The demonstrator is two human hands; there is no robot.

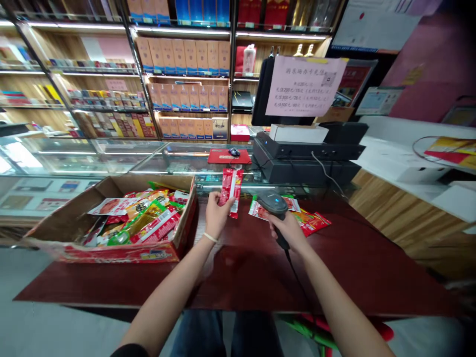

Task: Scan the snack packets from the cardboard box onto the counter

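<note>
My left hand [217,213] pinches a red snack packet [231,186], held upright above the table with its pale back seam facing me. In my right hand [292,228] is a black barcode scanner [274,203], its head tilted toward the left and a blue light showing on top. A cable runs down from its handle. Beneath and behind the scanner lie several snack packets [314,222], red, white and green. To the left, an open cardboard box [186,213] holds many mixed snack packets [148,213].
The dark red table [238,277] meets a glass display counter [148,158]. A mouse [234,152] rests on a red pad [215,156]. A monitor [262,94] bearing a paper sign stands over black cash-register equipment [305,168]. Shelves of boxed goods [186,54] line the back.
</note>
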